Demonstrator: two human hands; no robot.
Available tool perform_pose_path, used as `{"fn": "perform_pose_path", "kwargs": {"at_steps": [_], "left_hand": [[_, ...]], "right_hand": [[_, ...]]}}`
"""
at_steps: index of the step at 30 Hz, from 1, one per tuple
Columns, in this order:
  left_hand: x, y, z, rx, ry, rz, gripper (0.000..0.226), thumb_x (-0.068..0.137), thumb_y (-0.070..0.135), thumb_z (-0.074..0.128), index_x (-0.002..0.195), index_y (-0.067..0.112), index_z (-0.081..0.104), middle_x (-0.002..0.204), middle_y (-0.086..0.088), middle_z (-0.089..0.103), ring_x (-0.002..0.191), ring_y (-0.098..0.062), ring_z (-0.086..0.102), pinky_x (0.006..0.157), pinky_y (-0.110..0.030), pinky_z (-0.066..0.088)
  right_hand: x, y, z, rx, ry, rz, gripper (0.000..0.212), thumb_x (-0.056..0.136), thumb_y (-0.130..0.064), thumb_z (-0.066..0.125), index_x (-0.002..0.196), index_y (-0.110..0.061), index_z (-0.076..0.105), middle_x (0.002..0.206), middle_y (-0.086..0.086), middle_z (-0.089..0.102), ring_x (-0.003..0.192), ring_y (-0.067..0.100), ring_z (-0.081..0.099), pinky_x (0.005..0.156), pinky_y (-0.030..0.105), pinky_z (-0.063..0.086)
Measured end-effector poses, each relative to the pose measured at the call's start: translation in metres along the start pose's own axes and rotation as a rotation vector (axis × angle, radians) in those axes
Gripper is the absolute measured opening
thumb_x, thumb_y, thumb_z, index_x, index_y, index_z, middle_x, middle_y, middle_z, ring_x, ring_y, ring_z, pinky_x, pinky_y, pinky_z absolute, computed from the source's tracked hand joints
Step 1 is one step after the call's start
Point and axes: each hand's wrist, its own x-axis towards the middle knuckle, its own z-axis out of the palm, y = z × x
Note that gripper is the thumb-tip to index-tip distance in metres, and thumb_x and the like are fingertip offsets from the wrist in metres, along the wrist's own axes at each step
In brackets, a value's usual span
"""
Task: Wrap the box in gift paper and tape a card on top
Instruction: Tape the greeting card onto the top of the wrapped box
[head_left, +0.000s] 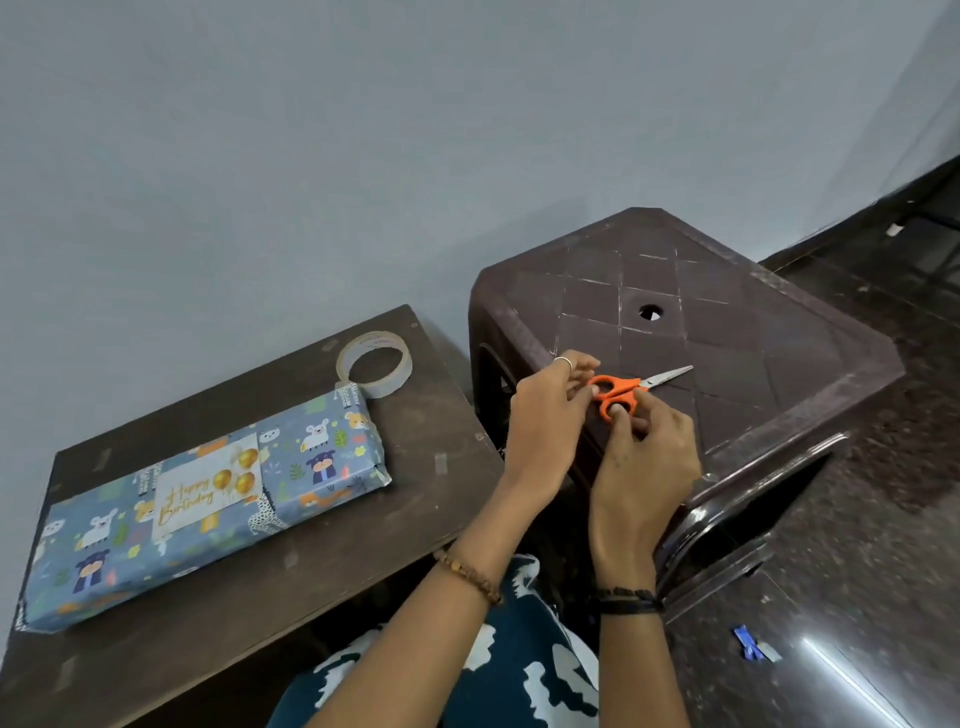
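Both hands together over the brown plastic stool (727, 332), left hand (545, 415) and right hand (644, 457) pinching the orange handles of the scissors (623, 389), steel blades closed and pointing right. Well apart to the left, on the dark scuffed wooden tabletop (415, 467), lay the box (130, 545), long, flat, wrapped in blue glossy paper printed with cartoon animals. Taped on top, a white "Happy Birthday" card (208, 488) with gold balloons. Just beyond the box's far end, touching it, a pale ring of tape (375, 364).
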Motion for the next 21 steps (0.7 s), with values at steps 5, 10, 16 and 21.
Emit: {"fn": "perform_pose_path", "kwargs": {"at_steps": [5,10,16,21], "left_hand": [[0.018,-0.026,-0.062,0.265,0.144,0.071,0.021,0.086,0.009,0.058,0.103,0.017,0.066,0.104,0.004,0.068,0.1,-0.011,0.061,0.089,-0.022,0.044],[0.033,-0.063,-0.149,0.698,0.286,-0.135,0.027,0.089,0.017,0.052,0.114,0.013,0.064,0.12,-0.003,0.06,0.116,-0.023,0.046,0.084,-0.033,0.04],[0.05,-0.109,-0.195,0.601,0.062,-0.563,0.031,0.091,0.029,0.051,0.091,0.0,0.06,0.094,-0.017,0.063,0.091,-0.031,0.058,0.067,-0.031,0.035],[0.058,-0.113,-0.188,0.499,0.098,-0.499,0.021,0.089,0.021,0.055,0.1,0.008,0.068,0.097,-0.007,0.067,0.096,-0.026,0.061,0.079,-0.032,0.043]], "right_hand": [[-0.02,-0.033,0.036,0.091,-0.088,-0.19,0.018,0.085,-0.004,0.061,0.101,-0.008,0.067,0.101,0.006,0.059,0.084,0.012,0.054,0.078,0.012,0.034],[-0.042,-0.056,0.107,0.049,-0.498,-0.099,0.019,0.094,-0.015,0.053,0.109,-0.01,0.063,0.109,0.005,0.058,0.097,0.019,0.059,0.083,0.028,0.046],[-0.051,-0.05,0.16,-0.101,-0.656,-0.085,0.032,0.096,-0.033,0.047,0.105,-0.005,0.059,0.106,0.007,0.054,0.093,0.02,0.055,0.072,0.023,0.036],[-0.049,-0.049,0.169,-0.043,-0.634,-0.063,0.03,0.095,-0.034,0.05,0.111,-0.011,0.059,0.105,0.0,0.052,0.094,0.015,0.056,0.076,0.023,0.042]]}}
